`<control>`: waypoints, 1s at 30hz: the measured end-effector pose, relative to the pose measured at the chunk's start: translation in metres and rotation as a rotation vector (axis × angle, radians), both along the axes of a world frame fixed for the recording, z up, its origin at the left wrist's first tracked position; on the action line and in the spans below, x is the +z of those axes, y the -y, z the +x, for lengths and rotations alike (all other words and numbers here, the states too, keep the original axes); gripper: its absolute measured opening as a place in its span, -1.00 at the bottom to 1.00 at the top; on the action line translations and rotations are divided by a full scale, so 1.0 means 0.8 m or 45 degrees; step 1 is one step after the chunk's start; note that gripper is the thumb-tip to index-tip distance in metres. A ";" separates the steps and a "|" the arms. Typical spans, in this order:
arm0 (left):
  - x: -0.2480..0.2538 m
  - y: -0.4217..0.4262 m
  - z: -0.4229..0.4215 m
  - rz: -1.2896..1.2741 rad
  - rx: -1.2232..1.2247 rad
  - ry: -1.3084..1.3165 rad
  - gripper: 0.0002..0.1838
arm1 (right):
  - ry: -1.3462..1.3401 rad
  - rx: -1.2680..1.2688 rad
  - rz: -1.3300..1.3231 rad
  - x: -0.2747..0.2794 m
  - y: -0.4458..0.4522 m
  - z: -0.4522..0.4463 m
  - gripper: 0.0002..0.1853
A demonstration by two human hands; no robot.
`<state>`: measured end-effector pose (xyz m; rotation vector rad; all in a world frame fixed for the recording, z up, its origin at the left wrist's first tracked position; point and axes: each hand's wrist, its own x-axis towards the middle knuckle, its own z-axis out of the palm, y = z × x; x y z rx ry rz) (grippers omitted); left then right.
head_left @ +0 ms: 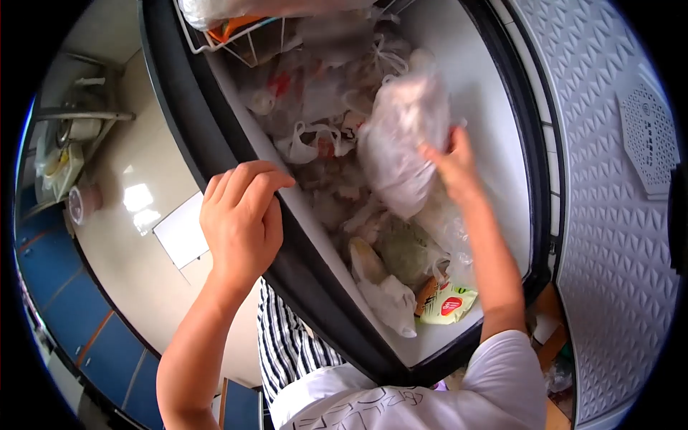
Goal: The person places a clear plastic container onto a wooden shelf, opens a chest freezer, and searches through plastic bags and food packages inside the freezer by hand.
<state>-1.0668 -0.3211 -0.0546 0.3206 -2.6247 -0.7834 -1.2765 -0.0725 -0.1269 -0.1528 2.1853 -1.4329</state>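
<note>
Inside an open chest freezer [494, 93], my right hand [455, 165] grips a whitish plastic bag [401, 143] with pale contents. The bag is a little blurred, and what it holds cannot be made out. My left hand [244, 208] rests on the freezer's black front rim [301, 251], its fingers bent over the edge. Below the held bag lie several knotted plastic bags, among them one with greenish contents [405, 247] and a white one [387, 304]. A green and yellow packet [448, 301] with a red label sits in the near corner.
A white wire basket [247, 46] with a plastic bag hangs at the freezer's far end. The raised, patterned lid [595, 179] stands along the right. To the left are a tiled floor [161, 158], blue cabinets [64, 287] and a metal rack [86, 115].
</note>
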 end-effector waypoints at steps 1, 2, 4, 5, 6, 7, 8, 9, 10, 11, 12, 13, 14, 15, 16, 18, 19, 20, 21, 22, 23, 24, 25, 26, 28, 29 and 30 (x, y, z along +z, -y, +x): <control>0.000 0.000 0.000 0.006 -0.003 0.017 -0.75 | -0.109 0.043 0.014 0.017 0.000 -0.022 -0.34; 0.000 0.001 -0.001 0.000 -0.005 0.014 -0.75 | -0.255 0.104 0.032 0.031 0.002 -0.045 -0.36; 0.000 0.000 0.001 0.000 -0.014 0.018 -0.75 | -0.500 0.134 0.178 0.060 0.006 -0.077 -0.43; 0.000 0.000 0.001 -0.004 -0.013 0.014 -0.75 | -0.642 0.124 0.244 0.067 0.007 -0.087 -0.43; -0.001 0.000 0.000 -0.008 -0.012 0.010 -0.75 | -0.784 0.114 0.311 0.070 0.007 -0.093 -0.42; -0.001 0.001 -0.001 -0.005 -0.009 0.014 -0.75 | -0.780 0.119 0.312 0.067 0.003 -0.097 -0.42; -0.002 0.001 -0.002 -0.037 -0.009 -0.036 -0.75 | -0.811 0.090 0.327 0.060 -0.003 -0.101 -0.39; -0.003 0.001 -0.003 -0.067 -0.011 -0.085 -0.75 | -0.839 0.062 0.343 0.050 -0.010 -0.103 -0.35; -0.004 0.002 -0.004 -0.058 -0.011 -0.077 -0.75 | -0.831 0.066 0.351 0.030 -0.020 -0.108 -0.35; -0.004 0.002 -0.005 -0.060 -0.017 -0.087 -0.75 | -0.798 0.005 0.360 0.003 -0.033 -0.111 -0.33; -0.003 0.002 -0.005 -0.060 -0.023 -0.094 -0.75 | -0.762 -0.055 0.372 -0.018 -0.045 -0.110 -0.30; -0.001 0.000 -0.006 -0.050 -0.020 -0.078 -0.76 | -0.793 -0.018 0.587 -0.031 -0.052 -0.103 -0.26; 0.000 0.000 -0.005 -0.045 -0.021 -0.072 -0.76 | -0.835 0.025 0.716 -0.062 -0.067 -0.105 -0.36; 0.000 0.001 -0.003 -0.035 -0.035 -0.032 -0.75 | -0.881 0.050 0.812 -0.082 -0.081 -0.108 -0.43; 0.000 0.001 -0.001 -0.024 -0.048 0.009 -0.73 | -0.927 0.077 0.907 -0.085 -0.082 -0.105 -0.50; 0.001 0.001 -0.004 -0.039 -0.032 -0.018 -0.74 | -0.923 0.112 0.918 -0.088 -0.083 -0.107 -0.54; 0.000 0.000 -0.006 -0.059 -0.021 -0.050 -0.75 | -0.922 0.140 0.927 -0.085 -0.080 -0.104 -0.58; -0.001 0.000 -0.005 -0.050 -0.025 -0.036 -0.75 | -0.907 0.145 0.936 -0.084 -0.080 -0.102 -0.58; -0.002 0.000 -0.005 -0.057 -0.025 -0.044 -0.75 | -0.919 0.165 0.964 -0.084 -0.078 -0.103 -0.58; -0.003 0.001 -0.005 -0.069 -0.024 -0.059 -0.75 | -0.937 0.182 0.988 -0.082 -0.074 -0.104 -0.58; -0.002 0.001 -0.005 -0.068 -0.025 -0.058 -0.75 | -0.936 0.183 0.989 -0.078 -0.071 -0.103 -0.58; -0.002 0.001 -0.005 -0.070 -0.028 -0.058 -0.74 | -1.120 0.202 1.053 -0.076 -0.069 -0.100 -0.59; -0.001 0.002 -0.005 -0.072 -0.031 -0.057 -0.74 | -1.306 0.222 1.113 -0.071 -0.064 -0.096 -0.60; -0.001 0.002 -0.005 -0.073 -0.030 -0.055 -0.74 | -1.304 0.224 1.111 -0.060 -0.051 -0.086 -0.60; -0.001 0.002 -0.005 -0.062 -0.040 -0.065 -0.74 | -1.430 0.338 0.906 -0.043 -0.021 -0.058 -0.66; -0.001 0.002 -0.005 -0.059 -0.043 -0.059 -0.74 | -1.363 0.472 0.811 -0.043 -0.008 -0.043 -0.72; -0.001 0.002 -0.005 -0.054 -0.037 -0.052 -0.74 | -1.115 0.555 0.716 -0.051 0.004 -0.024 -0.75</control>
